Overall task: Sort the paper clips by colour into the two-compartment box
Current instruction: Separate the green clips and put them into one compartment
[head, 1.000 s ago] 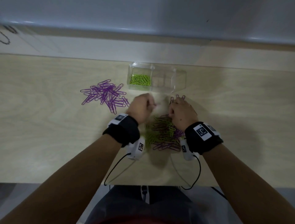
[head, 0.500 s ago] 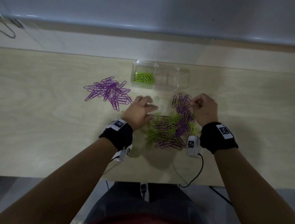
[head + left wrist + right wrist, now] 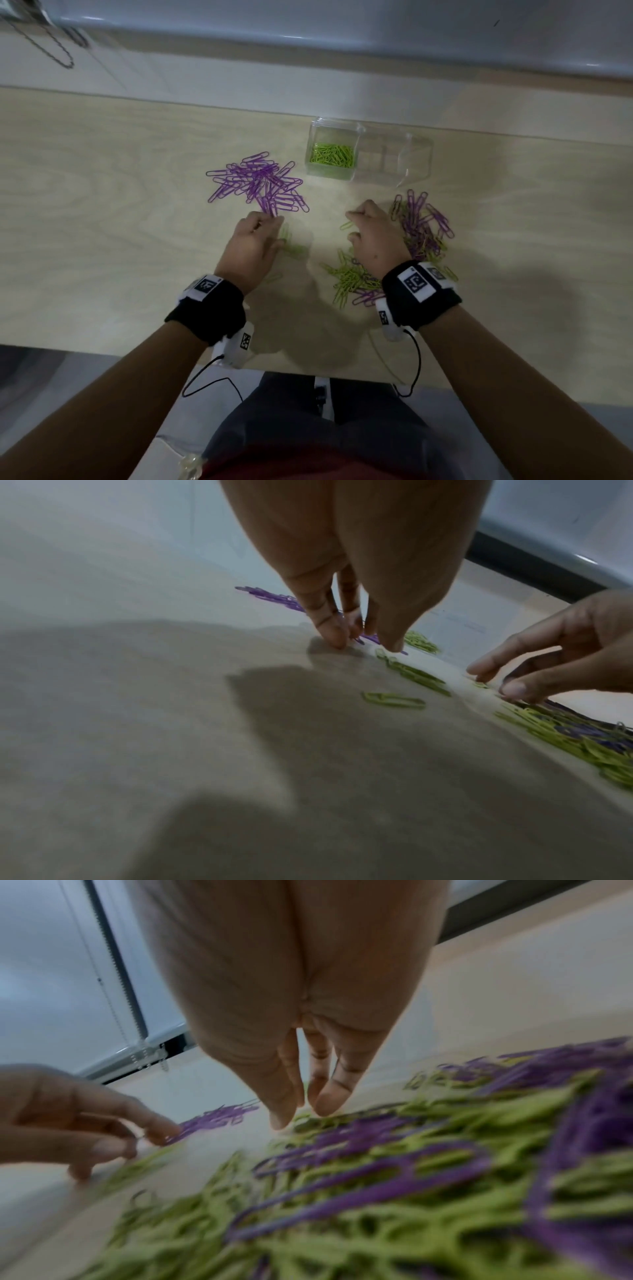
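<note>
Paper clips (image 3: 373, 274) in three heaps, one two-compartment box (image 3: 368, 154); both hands' (image 3: 251, 245) grip unclear.

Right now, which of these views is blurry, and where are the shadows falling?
Right wrist view: the mixed pile of clips up close is heavily smeared, colours only. Left wrist view: sharper, with a broad dark shadow across the near table. Head view: dim overall, soft shadows under both wrists, and the clear box shows faint glare.
</note>
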